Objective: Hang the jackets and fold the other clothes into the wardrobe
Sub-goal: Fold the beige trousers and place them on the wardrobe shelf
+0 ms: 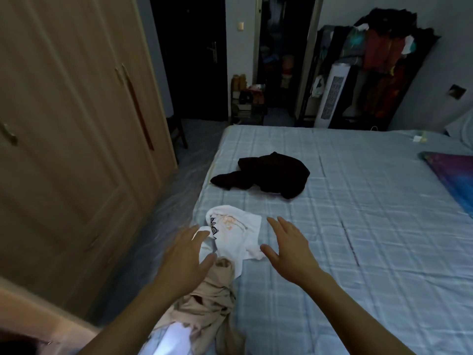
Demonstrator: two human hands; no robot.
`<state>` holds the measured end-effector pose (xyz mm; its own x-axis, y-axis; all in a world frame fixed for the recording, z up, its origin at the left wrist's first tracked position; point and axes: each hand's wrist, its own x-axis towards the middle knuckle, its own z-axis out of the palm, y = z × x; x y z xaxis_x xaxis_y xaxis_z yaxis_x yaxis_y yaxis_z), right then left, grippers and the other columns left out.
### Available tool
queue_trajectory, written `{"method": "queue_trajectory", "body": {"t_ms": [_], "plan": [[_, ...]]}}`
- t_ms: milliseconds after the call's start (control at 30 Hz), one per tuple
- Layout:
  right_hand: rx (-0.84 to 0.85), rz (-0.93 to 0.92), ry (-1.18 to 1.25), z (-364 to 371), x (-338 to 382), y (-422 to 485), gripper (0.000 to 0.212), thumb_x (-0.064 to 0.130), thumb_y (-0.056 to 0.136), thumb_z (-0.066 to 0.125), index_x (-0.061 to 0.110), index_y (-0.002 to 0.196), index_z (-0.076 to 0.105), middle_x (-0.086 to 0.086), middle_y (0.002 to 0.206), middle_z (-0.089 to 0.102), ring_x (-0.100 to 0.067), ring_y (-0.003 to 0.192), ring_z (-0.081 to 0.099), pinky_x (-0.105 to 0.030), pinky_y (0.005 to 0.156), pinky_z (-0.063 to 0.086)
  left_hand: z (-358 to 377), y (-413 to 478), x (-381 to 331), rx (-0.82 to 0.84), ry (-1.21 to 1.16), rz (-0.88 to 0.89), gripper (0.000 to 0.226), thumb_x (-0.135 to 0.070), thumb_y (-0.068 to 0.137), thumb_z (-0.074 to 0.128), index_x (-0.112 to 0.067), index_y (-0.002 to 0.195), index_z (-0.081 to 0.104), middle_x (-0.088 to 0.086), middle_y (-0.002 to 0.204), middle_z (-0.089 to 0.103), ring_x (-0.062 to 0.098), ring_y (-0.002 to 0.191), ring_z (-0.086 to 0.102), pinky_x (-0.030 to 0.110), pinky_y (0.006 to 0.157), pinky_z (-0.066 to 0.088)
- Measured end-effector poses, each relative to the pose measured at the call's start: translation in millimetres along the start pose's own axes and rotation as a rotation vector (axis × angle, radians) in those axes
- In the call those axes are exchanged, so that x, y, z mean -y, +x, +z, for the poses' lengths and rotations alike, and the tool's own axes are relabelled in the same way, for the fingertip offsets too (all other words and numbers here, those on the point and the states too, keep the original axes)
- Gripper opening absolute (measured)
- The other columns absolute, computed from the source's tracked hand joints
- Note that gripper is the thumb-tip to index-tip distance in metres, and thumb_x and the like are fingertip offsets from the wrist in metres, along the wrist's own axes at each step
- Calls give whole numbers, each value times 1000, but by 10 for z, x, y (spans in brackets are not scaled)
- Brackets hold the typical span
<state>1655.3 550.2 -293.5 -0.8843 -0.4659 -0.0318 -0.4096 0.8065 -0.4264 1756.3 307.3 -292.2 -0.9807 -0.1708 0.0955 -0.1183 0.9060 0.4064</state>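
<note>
A crumpled white printed T-shirt [236, 234] lies near the left edge of the bed [358, 226]. My left hand [184, 260] hovers at its left side, fingers spread and holding nothing. On the shirt's right, my right hand [289, 249] is stretched out with straight fingers, holding nothing. A beige garment [207, 306] is bunched below the white shirt, partly under my left forearm. Farther up the bed lies a black garment [268, 175]. The wooden wardrobe [71, 139] stands at the left with its doors closed.
A narrow strip of floor [176, 198] runs between bed and wardrobe. A clothes rack [378, 70] piled with garments and a white tower fan [332, 96] stand at the far wall. A purple-blue cover [453, 178] lies at the bed's right edge. A dark doorway [189, 57] is behind.
</note>
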Motion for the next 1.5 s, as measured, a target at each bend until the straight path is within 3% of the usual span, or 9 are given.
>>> {"method": "queue_trajectory", "body": {"t_ms": [200, 433, 667, 867, 1000, 1133, 1233, 1367, 1500], "plan": [[42, 0, 6, 66, -291, 315, 73, 50, 98, 48, 24, 157, 15, -7, 164, 15, -24, 151, 13, -45, 121, 17, 228, 308, 0, 74, 32, -41, 58, -48, 93, 59, -23, 143, 45, 1, 153, 37, 21, 143, 30, 37, 116, 27], [73, 63, -35, 227, -420, 759, 73, 49, 98, 49, 22, 157, 16, -9, 163, 17, -26, 150, 16, -45, 120, 21, 388, 904, 265, 104, -42, -29, 48, -41, 92, 61, -17, 132, 54, 1, 134, 53, 25, 127, 45, 42, 104, 39], [198, 77, -81, 627, -271, 1180, 71, 48, 97, 51, 22, 155, 19, -9, 162, 20, -26, 148, 20, -44, 118, 24, 899, 1134, 711, 219, -139, -132, 57, -45, 95, 56, -21, 146, 42, -1, 156, 35, 20, 145, 26, 39, 117, 25], [341, -22, -64, 1284, -134, 1386, 69, 46, 98, 50, 23, 155, 20, -6, 162, 20, -24, 147, 22, -40, 117, 25, 1289, 963, 1004, 378, -117, -253, 56, -44, 97, 52, -21, 146, 41, -4, 152, 39, 19, 141, 31, 34, 113, 29], [459, -83, -45, 1829, -140, 1382, 65, 41, 96, 53, 21, 152, 29, -6, 160, 24, -26, 145, 26, -39, 116, 26, 1587, 840, 1254, 493, -160, -302, 48, -43, 94, 52, -19, 136, 52, -2, 141, 53, 21, 128, 49, 36, 103, 41], [560, -150, -216, 2352, -210, 1271, 62, 43, 94, 52, 20, 149, 32, -3, 160, 22, -28, 150, 10, -44, 121, 11, 1933, 680, 1494, 533, -192, -312, 57, -29, 89, 67, -18, 142, 48, -1, 153, 42, 19, 137, 43, 25, 110, 32], [598, -156, -259, 2617, -278, 1236, 65, 43, 94, 52, 20, 150, 29, -3, 162, 18, -27, 151, 4, -47, 121, 3, 2210, 527, 1582, 643, -157, -313, 71, -36, 87, 68, -23, 148, 35, 0, 157, 32, 21, 139, 39, 32, 109, 35], [556, -176, -226, 2793, -313, 1271, 54, 34, 91, 53, 22, 143, 42, -3, 152, 38, -24, 146, 23, -41, 119, 12, 2461, 323, 1552, 580, -62, -320, 70, -46, 92, 55, -27, 153, 27, -3, 154, 37, 18, 138, 39, 33, 111, 33], [492, -183, -158, 2776, -320, 1288, 27, 24, 90, 49, 20, 111, 64, -1, 115, 63, -22, 116, 51, -32, 108, 29, 2478, 272, 1498, 464, 41, -327, 43, -41, 95, 53, -33, 137, 49, -5, 134, 56, 20, 125, 52, 34, 104, 39]]}}
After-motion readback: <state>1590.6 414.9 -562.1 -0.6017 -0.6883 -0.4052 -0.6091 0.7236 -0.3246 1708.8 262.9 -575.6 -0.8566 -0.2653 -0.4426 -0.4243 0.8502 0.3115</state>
